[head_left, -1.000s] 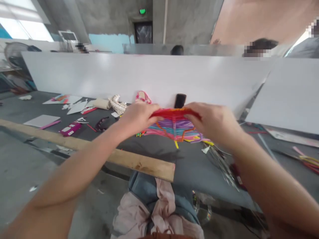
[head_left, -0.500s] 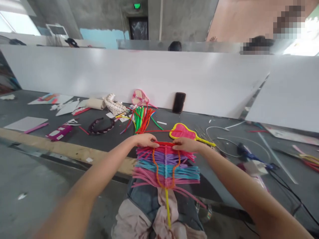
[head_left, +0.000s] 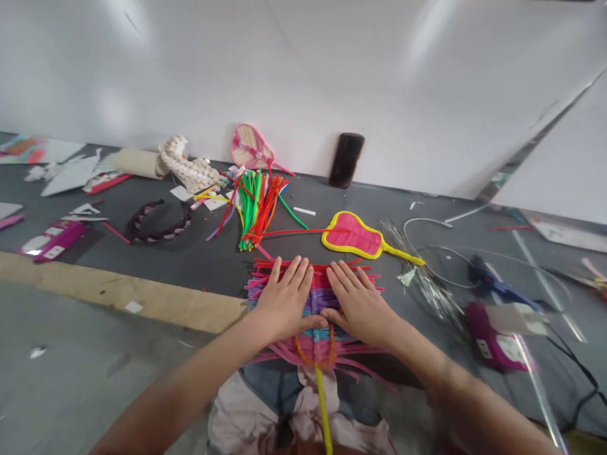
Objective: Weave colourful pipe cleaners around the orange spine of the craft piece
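Note:
A fan-like piece made of rows of red, pink, purple and blue pipe cleaners (head_left: pixel 317 298) lies at the table's front edge. A yellow pipe-cleaner stem (head_left: pixel 322 404) runs from it down over my lap. My left hand (head_left: pixel 287 300) lies flat on its left half, fingers stretched out. On the right half, my right hand (head_left: pixel 358 303) also presses flat with fingers extended. The two thumbs nearly meet over the middle spine. An orange pipe cleaner (head_left: pixel 333 347) shows below my hands, its upper part mostly covered. A red strip (head_left: pixel 322 268) runs along the top edge.
Behind lie a bundle of coloured pipe cleaners (head_left: pixel 258 208) and a pink fan with yellow edging (head_left: pixel 353 235). A phone (head_left: pixel 347 160) leans on the white partition (head_left: pixel 294 76). A braided headband (head_left: pixel 159 224) lies left; wires (head_left: pixel 436 284) and a blue tool (head_left: pixel 502 287) lie right.
Both hands have let go of the top red edge and now lie flat on the piece. The view has tilted down and come closer to the table.

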Tool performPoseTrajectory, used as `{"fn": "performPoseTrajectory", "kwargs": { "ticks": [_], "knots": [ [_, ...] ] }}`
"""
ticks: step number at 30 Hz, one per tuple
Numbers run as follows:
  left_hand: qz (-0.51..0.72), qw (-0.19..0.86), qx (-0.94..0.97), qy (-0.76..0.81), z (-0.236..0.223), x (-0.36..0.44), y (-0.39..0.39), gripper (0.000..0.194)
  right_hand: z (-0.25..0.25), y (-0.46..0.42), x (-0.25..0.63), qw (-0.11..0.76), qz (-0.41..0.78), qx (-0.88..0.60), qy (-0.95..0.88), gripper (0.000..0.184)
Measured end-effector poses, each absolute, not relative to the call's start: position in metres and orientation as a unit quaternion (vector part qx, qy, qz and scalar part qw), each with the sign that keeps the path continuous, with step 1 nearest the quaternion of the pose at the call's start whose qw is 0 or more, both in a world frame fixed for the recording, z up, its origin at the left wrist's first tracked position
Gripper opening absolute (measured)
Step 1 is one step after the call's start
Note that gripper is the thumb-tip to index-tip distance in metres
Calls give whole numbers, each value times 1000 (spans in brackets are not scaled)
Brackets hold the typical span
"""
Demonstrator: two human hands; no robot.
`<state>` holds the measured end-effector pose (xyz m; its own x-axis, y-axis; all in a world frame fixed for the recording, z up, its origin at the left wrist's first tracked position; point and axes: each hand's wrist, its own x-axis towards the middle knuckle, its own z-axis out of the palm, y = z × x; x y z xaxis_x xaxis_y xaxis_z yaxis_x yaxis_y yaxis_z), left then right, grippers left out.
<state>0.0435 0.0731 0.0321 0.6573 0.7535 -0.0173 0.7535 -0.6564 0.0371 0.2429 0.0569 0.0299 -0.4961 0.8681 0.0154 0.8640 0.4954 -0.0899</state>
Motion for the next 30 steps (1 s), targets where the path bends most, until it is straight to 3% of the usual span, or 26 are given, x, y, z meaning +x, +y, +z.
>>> {"fn": "performPoseTrajectory", "kwargs": {
  "ticks": [13,15,18,22,26,30],
  "knots": [
    [20,51,905,422,14,42,73,104,5,53,247,76,53,-519,-850,79],
    [23,64,908,412,17,40,77,99,9,57,255,116,94,-509,-848,65],
    [63,80,911,400,35,29,86,78,24,64,281,244,133,-526,-803,47],
    [250,49,827,502,63,-1,87,51,58,68,318,370,79,-556,-740,35],
    [434,63,683,584,61,-29,54,33,86,74,303,346,85,-538,-764,31],
    [473,258,555,634,38,-51,12,23,82,96,244,198,165,-458,-851,40]
  ]
}}
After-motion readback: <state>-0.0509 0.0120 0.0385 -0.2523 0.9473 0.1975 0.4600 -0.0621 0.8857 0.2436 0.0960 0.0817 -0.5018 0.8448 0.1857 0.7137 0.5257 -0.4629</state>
